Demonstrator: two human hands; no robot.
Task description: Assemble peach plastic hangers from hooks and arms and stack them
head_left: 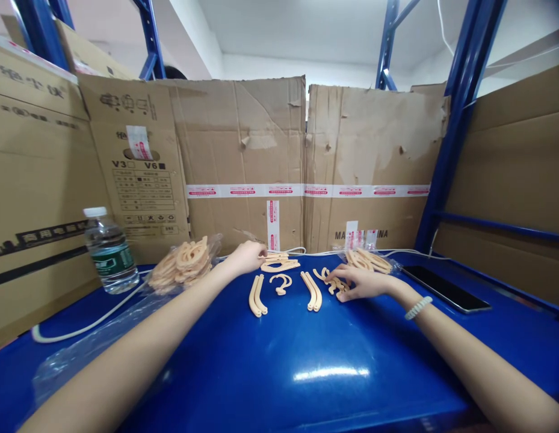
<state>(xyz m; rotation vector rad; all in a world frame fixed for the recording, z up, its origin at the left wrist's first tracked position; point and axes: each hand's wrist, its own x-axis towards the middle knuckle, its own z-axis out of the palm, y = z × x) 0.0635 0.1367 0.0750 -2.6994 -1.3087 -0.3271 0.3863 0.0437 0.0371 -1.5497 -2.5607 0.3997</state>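
Note:
My left hand is closed at the far side of the table, its fingertips pinching the left end of a flat beige plastic piece. Just in front of that lies a beige looped piece. My right hand reaches over a heap of small curved beige pieces, thumb and fingers apart and touching them. Between the hands lie a beige hook, a left pair of curved beige arms and a right pair of curved beige arms.
A bag of beige loops sits at left beside a water bottle. Another bagged bundle lies behind my right hand, near a phone. Cardboard walls the back of the blue table; a white cable crosses it.

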